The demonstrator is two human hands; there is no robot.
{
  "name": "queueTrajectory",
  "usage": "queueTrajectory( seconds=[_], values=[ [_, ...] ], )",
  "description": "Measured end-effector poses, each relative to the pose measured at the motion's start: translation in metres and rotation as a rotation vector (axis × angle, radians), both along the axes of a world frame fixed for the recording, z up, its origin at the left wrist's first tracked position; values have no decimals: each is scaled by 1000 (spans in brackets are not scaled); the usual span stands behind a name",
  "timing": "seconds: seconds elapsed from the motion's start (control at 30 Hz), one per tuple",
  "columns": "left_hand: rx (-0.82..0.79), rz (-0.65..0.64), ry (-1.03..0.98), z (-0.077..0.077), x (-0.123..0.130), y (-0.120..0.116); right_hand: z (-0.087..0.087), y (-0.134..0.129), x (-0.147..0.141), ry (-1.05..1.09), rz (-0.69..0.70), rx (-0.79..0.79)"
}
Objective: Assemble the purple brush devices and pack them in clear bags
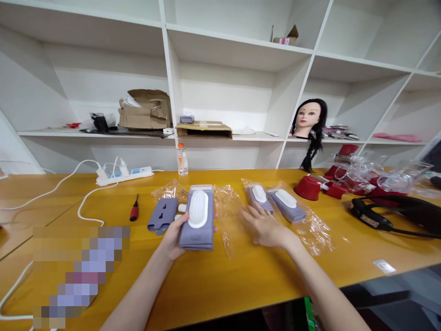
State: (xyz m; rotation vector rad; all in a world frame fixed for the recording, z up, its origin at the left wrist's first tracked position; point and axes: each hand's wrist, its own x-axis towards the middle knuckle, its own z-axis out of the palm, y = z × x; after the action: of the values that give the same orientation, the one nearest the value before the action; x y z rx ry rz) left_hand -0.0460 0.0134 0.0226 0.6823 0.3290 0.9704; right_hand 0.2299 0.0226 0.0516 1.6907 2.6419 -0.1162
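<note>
My left hand (172, 240) grips the side of a lavender device with a white oval panel (198, 217), which stands tilted on the yellow wooden table (220, 280). Beside it lie a loose lavender slotted strap piece (161, 214) and a small white part (182, 208). My right hand (265, 225) is open, palm down, with fingers spread just above the table. Nearest to it are an empty clear plastic bag (227, 216) and several similar lavender devices (285, 205) lying on their own clear bags.
On the table are a red-handled screwdriver (134, 208), a white power strip (124, 175) with cables, and a small bottle (182, 160). Red appliances (309, 187) and clear packaging stand right, near a black corded device (370, 214). White shelves (234, 87) behind hold cardboard boxes and a mannequin head (308, 118).
</note>
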Motion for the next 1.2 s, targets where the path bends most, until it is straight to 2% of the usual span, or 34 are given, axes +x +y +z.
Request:
queueTrajectory(
  seconds=[0.07, 0.17, 0.3, 0.4, 0.5, 0.67, 0.77, 0.87, 1.0, 1.2],
  values=[
    [9, -64, 45, -2, 1, -3, -15, -2, 1, -90, -7, 167],
    [51, -199, 194, -4, 9, -10, -28, -2, -2, -76, 29, 426],
    [207, -408, 477, 1, 21, -20, -22, 2, -6, -17, -31, 579],
    [306, -471, 572, 7, 27, -26, -14, 5, -6, -30, -69, 678],
    [270, -410, 601, 9, 26, -27, -11, 5, -5, -69, -6, 764],
    [101, -232, 682, 1, 19, -18, -10, 2, -7, -76, 70, 825],
    [50, -168, 729, -1, 17, -14, -8, 0, -12, -38, 96, 854],
    [54, -176, 743, -1, 18, -13, -6, -1, -19, 3, 92, 860],
    [76, -224, 715, -1, 21, -15, -6, 0, -30, 36, 16, 845],
    [-51, -112, 666, 4, 24, -18, -13, -5, -35, 83, 93, 924]
  ],
)
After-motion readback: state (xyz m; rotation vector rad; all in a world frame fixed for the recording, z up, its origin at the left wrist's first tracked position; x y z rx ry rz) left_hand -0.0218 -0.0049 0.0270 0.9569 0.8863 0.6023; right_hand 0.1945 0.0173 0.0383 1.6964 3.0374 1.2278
